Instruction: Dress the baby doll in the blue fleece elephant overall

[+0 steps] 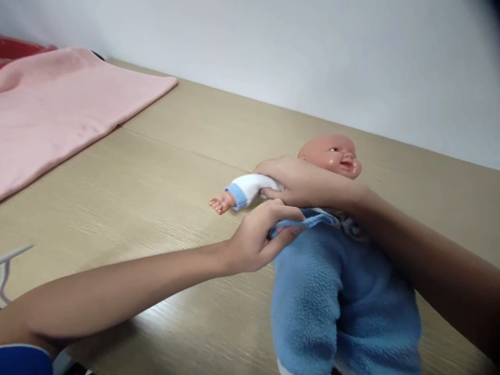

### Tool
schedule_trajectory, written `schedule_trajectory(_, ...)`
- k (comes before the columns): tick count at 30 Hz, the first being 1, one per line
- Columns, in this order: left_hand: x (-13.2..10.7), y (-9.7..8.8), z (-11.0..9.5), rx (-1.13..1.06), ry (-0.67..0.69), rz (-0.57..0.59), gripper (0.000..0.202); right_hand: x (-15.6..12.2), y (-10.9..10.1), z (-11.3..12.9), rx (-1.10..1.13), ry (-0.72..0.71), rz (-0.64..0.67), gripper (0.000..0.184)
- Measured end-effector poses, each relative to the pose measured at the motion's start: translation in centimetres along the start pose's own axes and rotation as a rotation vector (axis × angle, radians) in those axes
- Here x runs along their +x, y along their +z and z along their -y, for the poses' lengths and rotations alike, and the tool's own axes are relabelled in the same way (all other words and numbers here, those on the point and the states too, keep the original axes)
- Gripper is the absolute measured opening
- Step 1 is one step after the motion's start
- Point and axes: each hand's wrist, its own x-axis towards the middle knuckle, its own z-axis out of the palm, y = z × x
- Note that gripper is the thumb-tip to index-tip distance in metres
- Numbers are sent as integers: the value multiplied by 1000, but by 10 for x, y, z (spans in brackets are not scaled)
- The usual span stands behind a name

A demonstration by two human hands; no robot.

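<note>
A baby doll (332,151) lies on its back on the table with its head toward the wall. It wears a white sleeve with a blue cuff (239,196) and blue fleece overalls (308,291). My left hand (255,234) is closed on the blue upper edge of the overalls at the doll's side, lifting that fabric a little. Reaching across the doll's chest, my right hand (304,182) grips the white sleeve around the upper arm. The doll's small hand (221,202) sticks out of the cuff. My right hand and forearm hide most of the chest and the other arm.
A pink cloth (78,99) is spread at the far left of the wooden table (164,151), with a red item (21,48) behind it. A pale wall (297,57) borders the back edge. A thin grey-white object (15,253) juts in at the left.
</note>
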Motion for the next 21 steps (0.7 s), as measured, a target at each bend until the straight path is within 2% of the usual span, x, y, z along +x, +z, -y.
schedule_trajectory(5,0,-3,-3,48,40,52,12,-34,-18,-1,297,21,-108,23)
schedule_trajectory(8,1,-7,-3,73,68,180,9,-48,-18,-6,404,27,-132,27)
schedule_trajectory(10,1,-10,-4,55,146,279,13,-54,-16,-12,471,16,-146,28)
schedule_trajectory(13,-2,-12,-3,80,223,323,8,-59,-12,-20,608,-14,-165,34)
schedule_trajectory(15,-6,-10,-1,88,276,237,7,-61,-9,-24,691,-59,-153,37)
schedule_trajectory(18,-13,-5,6,8,317,30,6,-62,-4,-27,739,-117,-91,34)
schedule_trajectory(21,-18,2,8,-107,205,-146,26,-62,3,-29,768,-161,-54,22)
